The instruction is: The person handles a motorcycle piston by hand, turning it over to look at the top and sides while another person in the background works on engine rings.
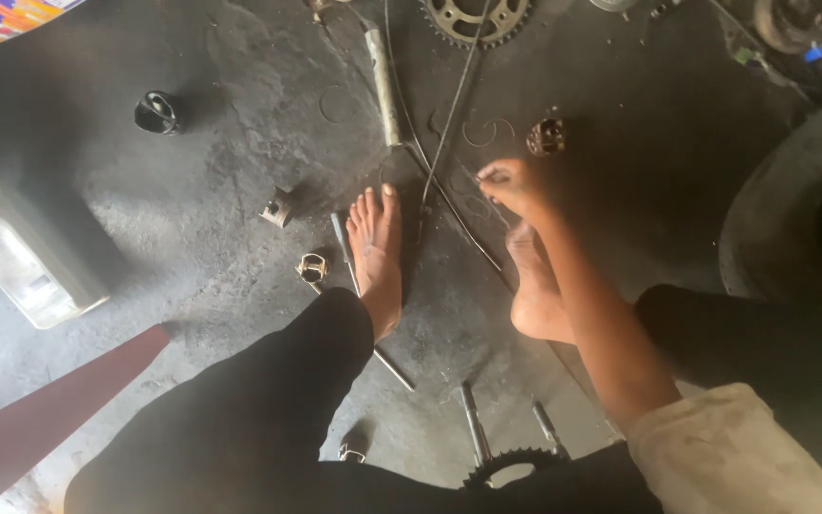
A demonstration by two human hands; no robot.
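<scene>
A: Where is the right hand (514, 183)?

B: It reaches down to the dark, oily floor (221, 143), just in front of the right foot (535, 286). The fingers are drawn close together, pinching at something thin where a wire ring (487, 131) lies on the floor. I cannot tell whether they actually grip anything.

A: What lies about it?

B: A small brown metal part (546, 136) sits just beyond the fingertips. 2 thin rods (449, 124) cross between the feet, and a grey metal tube (384, 86) runs away from the left foot (378, 252). A toothed sprocket (476, 19) lies at the top edge.

A: And the left hand?

B: Not in view. Only the right arm shows, with a pale sleeve (725, 457) rolled at the elbow.

A: Anything else on the floor?

B: A clear plastic bottle (21, 252) lies at the left, a black cap-shaped piece (156, 112) farther up, and 2 small metal fittings (311, 268) near the left foot. A second sprocket (511, 462) and 2 bolts (473, 419) lie by the black trousers (259, 409). A tyre (782, 209) curves in on the right.
</scene>
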